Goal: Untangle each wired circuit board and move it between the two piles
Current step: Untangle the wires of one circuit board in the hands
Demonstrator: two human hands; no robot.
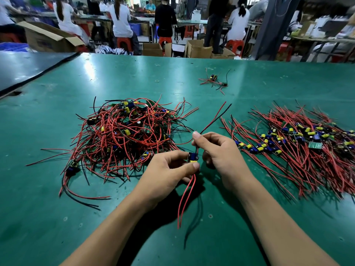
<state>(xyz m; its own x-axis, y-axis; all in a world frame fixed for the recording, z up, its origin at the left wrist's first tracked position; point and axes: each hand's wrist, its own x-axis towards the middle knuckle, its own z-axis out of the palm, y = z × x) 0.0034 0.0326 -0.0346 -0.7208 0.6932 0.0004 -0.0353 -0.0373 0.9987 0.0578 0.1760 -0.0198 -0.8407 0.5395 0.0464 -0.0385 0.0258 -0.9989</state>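
Right now, through the head camera, I have one wired circuit board [192, 157] held up over the green table [57, 217], in the near middle between the two piles. My left hand [169, 167] pinches the board, thumb on its near side and fingers curled over its far edge. My right hand [219, 150] has thumb and forefinger clamped on the red-and-black lead pair [216, 117] just above the board, and those leads run on up towards the far right. Two red leads [185, 196] hang from the board towards me, touching nothing else. On the left lies the tangled pile [124, 135], a knotted heap of boards and looping wires. On the right lies the sorted pile [299, 148], its boards in a band and its wires combed roughly straight. A small stray cluster [213, 81] sits far out on the table, well apart from both piles. I judge the untangling of this board to be about done, since I see no wire tying it back to the heap. The next move, as I read it, calls for carrying the board right and laying it at the near-left edge of the sorted pile, leads in line with its neighbours and clear of snags.
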